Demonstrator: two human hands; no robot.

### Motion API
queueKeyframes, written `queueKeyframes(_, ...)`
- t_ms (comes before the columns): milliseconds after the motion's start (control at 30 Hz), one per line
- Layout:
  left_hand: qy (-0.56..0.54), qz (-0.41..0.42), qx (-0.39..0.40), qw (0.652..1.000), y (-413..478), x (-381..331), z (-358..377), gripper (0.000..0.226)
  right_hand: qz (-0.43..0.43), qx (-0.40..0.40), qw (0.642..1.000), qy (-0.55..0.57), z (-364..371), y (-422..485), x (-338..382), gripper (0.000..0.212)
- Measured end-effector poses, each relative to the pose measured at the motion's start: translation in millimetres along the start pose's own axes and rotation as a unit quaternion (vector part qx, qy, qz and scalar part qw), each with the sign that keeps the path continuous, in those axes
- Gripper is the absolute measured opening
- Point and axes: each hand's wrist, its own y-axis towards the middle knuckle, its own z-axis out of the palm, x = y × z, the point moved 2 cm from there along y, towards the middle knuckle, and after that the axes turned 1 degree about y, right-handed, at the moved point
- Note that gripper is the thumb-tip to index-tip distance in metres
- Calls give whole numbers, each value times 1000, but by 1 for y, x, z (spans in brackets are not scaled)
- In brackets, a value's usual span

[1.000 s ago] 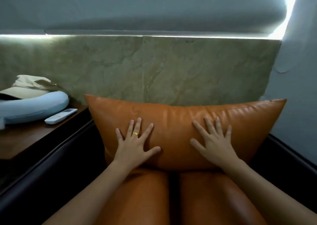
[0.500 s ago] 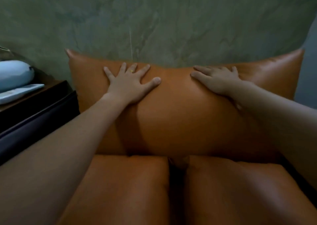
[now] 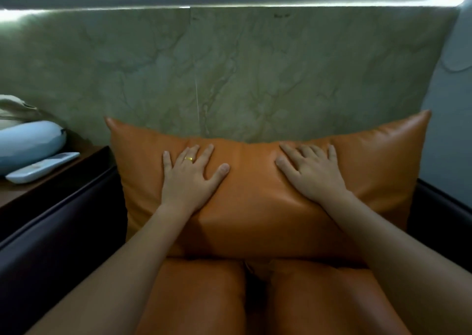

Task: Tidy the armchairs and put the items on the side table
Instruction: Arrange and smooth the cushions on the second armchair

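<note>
The orange leather cushion point(image 3: 268, 194) stands upright at the back of the armchair seat point(image 3: 199, 296), against the marbled wall. The left hand point(image 3: 190, 181) and the right hand point(image 3: 314, 179) press flat on its upper front, fingers spread, grasping nothing. On the side table point(image 3: 51, 179) lie a white remote control point(image 3: 40, 167) and a pale blue neck pillow point(image 3: 28, 145); the remote's writing is unreadable.

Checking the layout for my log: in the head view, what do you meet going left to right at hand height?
white remote → left hand → right hand → dark armrest. Both hands lie flat on the orange cushion. The blue neck pillow overlaps the remote, so it is left out.
</note>
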Motion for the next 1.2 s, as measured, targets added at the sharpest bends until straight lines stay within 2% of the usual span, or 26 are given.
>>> queueKeyframes(133,5,1,1,1000,-12,-3,-7,84,6,-9,1000,11,-4,-23,6,81)
queueKeyframes(467,6,-4,-46,999,-22,-2,-4,80,-1,-74,997,3,0,-39,9,72)
queueKeyframes(867,25,9,-13,1000,-67,-3,-29,84,-7,-116,993,-20,-16,-92,22,66)
queueKeyframes(1067,46,7,4,999,-46,-5,-31,84,-1,-109,994,-31,-18,-77,19,65)
queueKeyframes(1200,106,47,44,992,1,-6,-34,85,6,-103,994,-38,-5,-57,15,66)
